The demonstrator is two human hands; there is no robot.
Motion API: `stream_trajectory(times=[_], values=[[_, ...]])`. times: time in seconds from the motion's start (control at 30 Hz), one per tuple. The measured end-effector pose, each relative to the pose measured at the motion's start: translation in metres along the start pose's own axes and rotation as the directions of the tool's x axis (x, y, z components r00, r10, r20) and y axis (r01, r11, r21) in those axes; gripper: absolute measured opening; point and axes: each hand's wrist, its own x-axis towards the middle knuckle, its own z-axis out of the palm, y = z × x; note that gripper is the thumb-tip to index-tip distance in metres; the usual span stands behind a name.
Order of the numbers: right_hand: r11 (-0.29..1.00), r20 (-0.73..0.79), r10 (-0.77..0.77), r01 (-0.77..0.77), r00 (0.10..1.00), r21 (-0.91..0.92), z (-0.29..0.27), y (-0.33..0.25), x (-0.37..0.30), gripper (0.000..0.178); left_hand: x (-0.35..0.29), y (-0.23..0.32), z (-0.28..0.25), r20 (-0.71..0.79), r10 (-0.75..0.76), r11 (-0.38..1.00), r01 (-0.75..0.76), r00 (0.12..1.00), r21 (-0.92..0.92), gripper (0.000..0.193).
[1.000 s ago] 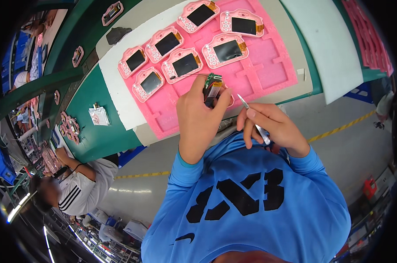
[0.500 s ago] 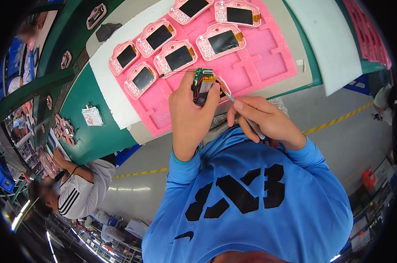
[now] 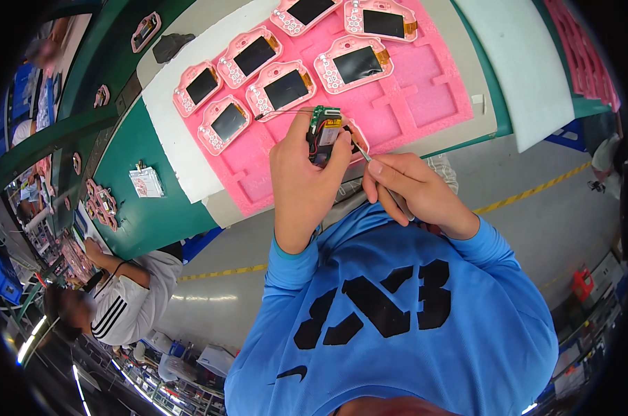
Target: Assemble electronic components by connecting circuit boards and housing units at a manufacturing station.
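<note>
My left hand (image 3: 296, 177) is closed round an opened electronic device (image 3: 325, 139), with a green circuit board, a silver battery with yellow tape and thin wires showing. A thin dark wire reaches out from it to the left. Part of a pink shell (image 3: 359, 136) shows at the device's right side. In my right hand (image 3: 419, 186) a pair of thin metal tweezers (image 3: 362, 150) is pinched, its tip at the pink shell; the fingers partly cover it. Just beyond lie several pink game console shells (image 3: 357, 66) with dark screens, on a pink foam tray (image 3: 425, 93).
A white sheet (image 3: 169, 132) lies under the tray on a green table (image 3: 126, 215). Left on it sits a small stack of white cards (image 3: 146, 182). A white foam sheet (image 3: 529, 69) is at the right. A co-worker in a white shirt (image 3: 137, 305) sits at lower left.
The device and my left hand have shifted slightly right in view, as have the shells. My right fingers have curled over the tweezers' rear end, which shows less now.
</note>
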Motion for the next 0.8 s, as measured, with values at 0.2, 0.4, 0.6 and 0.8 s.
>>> stream_trajectory(times=[0.2,0.4,0.6,0.8], values=[[1.0,-0.003,-0.02,0.02,1.0,-0.004,-0.002,0.008,-0.001,0.044,-0.022,0.014,-0.037,0.206,-0.223,0.962,0.25,0.953,-0.113,0.023],[0.928,0.002,-0.203,0.193,0.979,-0.319,0.001,0.01,-0.004,0.038,-0.026,0.011,-0.041,0.358,-0.355,0.909,0.408,0.863,-0.084,0.024],[0.849,-0.026,-0.314,0.269,0.949,-0.455,-0.001,0.02,-0.004,0.033,-0.026,0.0,-0.039,0.399,-0.253,0.946,0.312,0.881,-0.089,0.024],[0.777,-0.05,-0.32,0.232,0.946,-0.585,0.003,0.013,-0.008,0.027,-0.027,-0.001,-0.037,0.379,-0.237,0.953,0.29,0.894,-0.088,0.024]])
